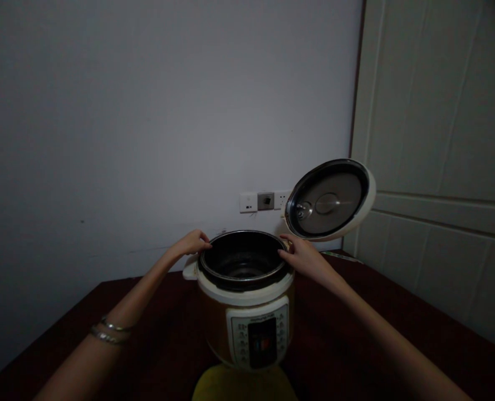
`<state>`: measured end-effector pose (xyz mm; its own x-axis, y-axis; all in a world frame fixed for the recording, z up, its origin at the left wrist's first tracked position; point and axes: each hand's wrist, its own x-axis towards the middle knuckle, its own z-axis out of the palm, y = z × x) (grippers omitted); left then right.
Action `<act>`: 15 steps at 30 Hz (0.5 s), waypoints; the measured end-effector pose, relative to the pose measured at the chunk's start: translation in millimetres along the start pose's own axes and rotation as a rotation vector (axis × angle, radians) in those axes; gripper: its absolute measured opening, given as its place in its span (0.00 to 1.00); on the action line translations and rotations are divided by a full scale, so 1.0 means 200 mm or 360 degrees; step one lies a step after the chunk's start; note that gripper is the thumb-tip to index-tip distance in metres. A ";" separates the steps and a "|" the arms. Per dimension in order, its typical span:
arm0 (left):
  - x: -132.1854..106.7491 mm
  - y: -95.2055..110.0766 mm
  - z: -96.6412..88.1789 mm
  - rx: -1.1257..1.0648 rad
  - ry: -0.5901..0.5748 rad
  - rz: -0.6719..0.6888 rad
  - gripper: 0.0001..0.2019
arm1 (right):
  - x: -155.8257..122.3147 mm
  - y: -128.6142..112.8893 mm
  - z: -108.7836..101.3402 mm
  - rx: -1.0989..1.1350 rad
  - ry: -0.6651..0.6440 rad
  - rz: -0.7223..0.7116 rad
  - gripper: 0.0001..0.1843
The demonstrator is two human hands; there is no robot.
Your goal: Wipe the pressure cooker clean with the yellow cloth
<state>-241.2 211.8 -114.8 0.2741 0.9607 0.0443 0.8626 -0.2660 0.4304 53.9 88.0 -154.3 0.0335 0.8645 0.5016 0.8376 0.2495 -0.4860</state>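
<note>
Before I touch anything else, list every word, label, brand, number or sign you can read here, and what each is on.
No text can be read for certain.
Heading across the top of the cooker's control panel: too blurred.
Small labels down both sides of the panel: too small and blurred.
Dark display: coloured patches, no legible characters.
Wall plates: no readable lettering.

1. The bare left hand (pixel 192 243) and bare right hand (pixel 306 257) occupy opposite sides of the round black pot with a shiny rim (pixel 244 258).
2. Between them, the pot's mouth is open upward, leaving a way straight down.
3. The tilted round lid, white outside and grey metal inside (pixel 333 201), obstructs passage beyond the right hand.
4. The plain pale grey wall (pixel 167 122) bounds the space behind the pot.
</note>
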 end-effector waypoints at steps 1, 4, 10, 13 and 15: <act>0.00 0.00 0.00 -0.0004 0.0006 0.0000 0.15 | 0.00 0.00 0.00 0.0002 0.0007 0.0007 0.25; 0.01 -0.01 0.01 -0.0014 0.0033 0.0005 0.14 | 0.00 -0.01 0.00 0.0027 0.0018 0.0035 0.27; 0.02 -0.01 0.03 -0.0042 0.0127 0.0060 0.10 | 0.01 0.00 0.02 0.0078 0.0076 0.0050 0.28; 0.01 -0.01 0.03 -0.0056 0.0151 0.0085 0.11 | 0.01 0.01 0.03 0.0087 0.0130 0.0035 0.28; 0.00 -0.01 0.03 -0.0065 0.0160 0.0100 0.10 | 0.02 0.02 0.03 0.0098 0.0168 0.0027 0.28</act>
<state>-240.5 212.6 -121.8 0.2812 0.9460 0.1613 0.8264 -0.3242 0.4603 53.5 94.4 -158.9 0.1072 0.8189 0.5638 0.8015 0.2644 -0.5364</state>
